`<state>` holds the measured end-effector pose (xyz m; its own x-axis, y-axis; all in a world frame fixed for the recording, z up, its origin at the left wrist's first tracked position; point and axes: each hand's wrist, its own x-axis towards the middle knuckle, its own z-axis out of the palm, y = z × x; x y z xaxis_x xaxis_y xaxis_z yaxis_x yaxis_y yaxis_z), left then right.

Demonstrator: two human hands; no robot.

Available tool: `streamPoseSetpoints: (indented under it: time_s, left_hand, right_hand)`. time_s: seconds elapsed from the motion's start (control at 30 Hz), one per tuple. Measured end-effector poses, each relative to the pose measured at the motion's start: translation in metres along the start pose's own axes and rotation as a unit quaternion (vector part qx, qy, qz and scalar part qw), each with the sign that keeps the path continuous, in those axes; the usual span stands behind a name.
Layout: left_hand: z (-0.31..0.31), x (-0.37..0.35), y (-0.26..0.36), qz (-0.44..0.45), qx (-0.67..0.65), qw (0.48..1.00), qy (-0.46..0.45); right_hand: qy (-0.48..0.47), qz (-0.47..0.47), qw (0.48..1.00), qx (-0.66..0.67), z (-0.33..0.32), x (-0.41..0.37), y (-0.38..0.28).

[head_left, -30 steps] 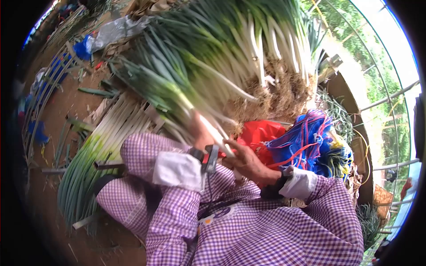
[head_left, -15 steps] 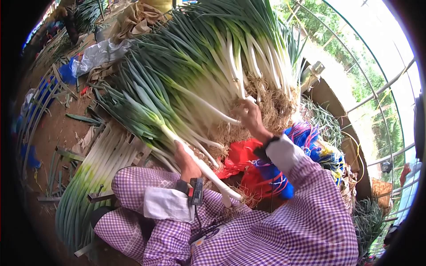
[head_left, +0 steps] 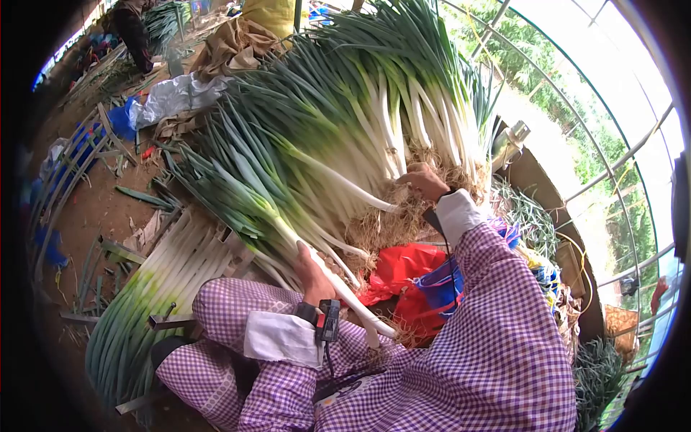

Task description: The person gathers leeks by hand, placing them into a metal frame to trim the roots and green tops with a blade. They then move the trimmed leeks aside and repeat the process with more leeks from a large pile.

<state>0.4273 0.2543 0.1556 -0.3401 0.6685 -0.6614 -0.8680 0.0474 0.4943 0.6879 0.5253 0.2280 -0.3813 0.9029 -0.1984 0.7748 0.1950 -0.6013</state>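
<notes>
Landmark: leek pile (head_left: 345, 122), roots toward the person, green tops away.

Containers:
- Red bag (head_left: 399, 268), just below the pile's root end, crumpled. Its contents cannot be seen.
- Blue bag (head_left: 440, 284), touching the red bag on the side away from the pile. It is mostly covered by the right sleeve, with only a few red cords showing at its mouth.
- Rack of bars (head_left: 164, 319), left of the pile, holding a flat row of leeks (head_left: 155, 288) laid side by side.

Hands:
- Left hand (head_left: 314, 271), below the pile. The fingers are closed round the white shaft of a loose leek (head_left: 338, 288) that slants out from the pile's lower edge, its root end past the wrist.
- Right hand (head_left: 425, 180), at the pile's root end. The fingers are curled together with the tips buried in the root mat, so I cannot tell whether they clamp a stalk.

Hard to make out:
- The pile is motion-blurred, so single stalks merge.
- The pile's green tops are cut off by the frame's upper edge.
- A person in dark clothing (head_left: 133, 29), far beyond the pile at upper left, is only partly in view.

Counts:
- Hands: 2
- Bags: 2 (1 red, 1 blue)
- Racks: 1
- Loose leeks in hand: 1
- Leeks in the pile and the row: too many to count
- Wrist device (head_left: 329, 320): 1, on the left wrist
</notes>
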Motion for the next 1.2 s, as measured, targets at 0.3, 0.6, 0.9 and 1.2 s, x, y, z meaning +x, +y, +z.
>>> streamPoseSetpoints:
  time_s: [0.3,0.6,0.9,1.2]
  left_hand:
    - [0.002,-0.003,0.005,0.004,-0.009,1.0,-0.01]
    - [-0.008,0.01,-0.002,-0.034,-0.02,0.996,-0.077]
    - [-0.025,-0.003,-0.017,-0.092,0.077,0.989,-0.089]
    - [-0.028,-0.04,-0.01,-0.13,0.056,0.982,-0.127]
  right_hand:
    - [0.02,-0.134,0.943,0.304,-0.009,-0.023,0.003]
    - [0.025,0.079,0.88,0.468,0.035,-0.113,-0.133]
    - [0.062,0.034,0.932,0.355,0.141,-0.281,-0.174]
    - [-0.028,0.061,0.951,0.303,0.146,-0.32,-0.148]
